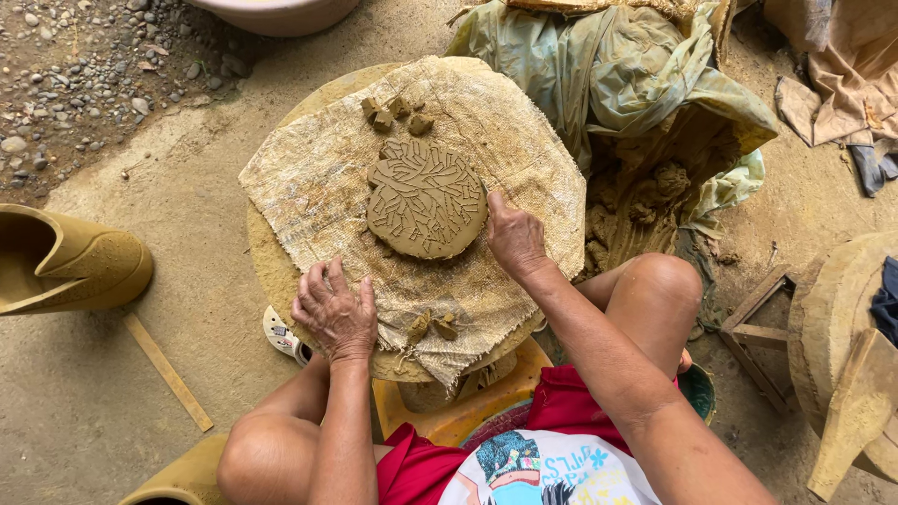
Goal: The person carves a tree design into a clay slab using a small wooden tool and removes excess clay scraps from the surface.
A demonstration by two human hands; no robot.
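Figure: a seated person shapes a flat clay disc (pixel 426 208) on a round work board (pixel 271 271) covered with coarse sackcloth (pixel 318 178). The disc lies near the middle of the cloth, its top scored with branching grooves. The right hand (pixel 513 236) rests at the disc's right edge, fingers loosely curled against the rim, gripping nothing. The left hand (pixel 335 313) lies flat on the cloth at the near-left edge of the board, fingers spread, pressing down rather than holding — well apart from the disc.

The step in hand appears to be trimming or smoothing the rim of the patterned disc while the cloth is steadied. The next touch along the rim would call for light, even pressure, so that the grooves are not smeared.

Small clay lumps (pixel 393 114) sit just beyond the disc's far side; more clay scraps (pixel 432 325) lie on the cloth's near edge. To the right a crumpled pale-green plastic sheet (pixel 617 75) wraps a mound of raw clay (pixel 645 192) — the only wrapping in view, with no label or sign visible on it. A tan clay vessel (pixel 70 262) stands at the left, a wooden stick (pixel 168 371) on the ground near it.
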